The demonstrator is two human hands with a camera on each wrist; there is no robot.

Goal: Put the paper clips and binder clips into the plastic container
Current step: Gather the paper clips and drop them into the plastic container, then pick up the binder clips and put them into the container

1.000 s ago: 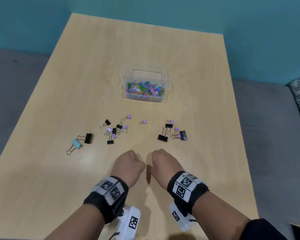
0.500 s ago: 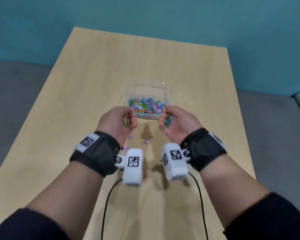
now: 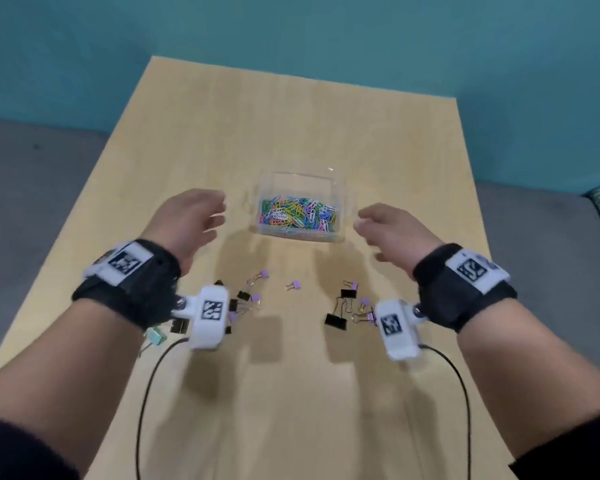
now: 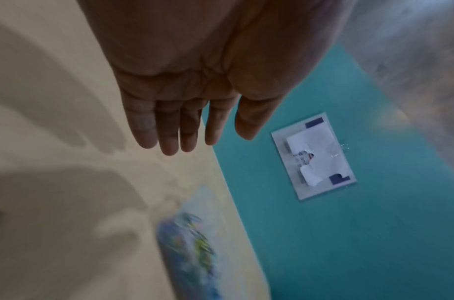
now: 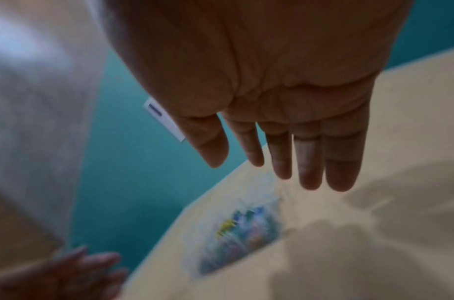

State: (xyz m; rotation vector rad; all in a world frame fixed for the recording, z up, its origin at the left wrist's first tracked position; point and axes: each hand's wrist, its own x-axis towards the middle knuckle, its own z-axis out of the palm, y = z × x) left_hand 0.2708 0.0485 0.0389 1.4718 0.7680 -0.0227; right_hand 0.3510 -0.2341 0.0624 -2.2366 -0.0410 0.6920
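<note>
Both wrist views are motion-blurred; the plastic container (image 3: 300, 206) shows there only as a coloured smear. Wrist cameras partly hide the binder clips (image 3: 336, 320) scattered near the table's (image 3: 291, 109) near-centre. Paper clips (image 3: 297, 216) lie inside the container at mid-table. Left hand (image 3: 187, 220) and right hand (image 3: 392, 233) flank it, fingers spread, empty.

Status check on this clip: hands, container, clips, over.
Left hand and right hand open, empty, flanking plastic container. Paper clips inside. Binder clips on table. Nothing blocking.
</note>
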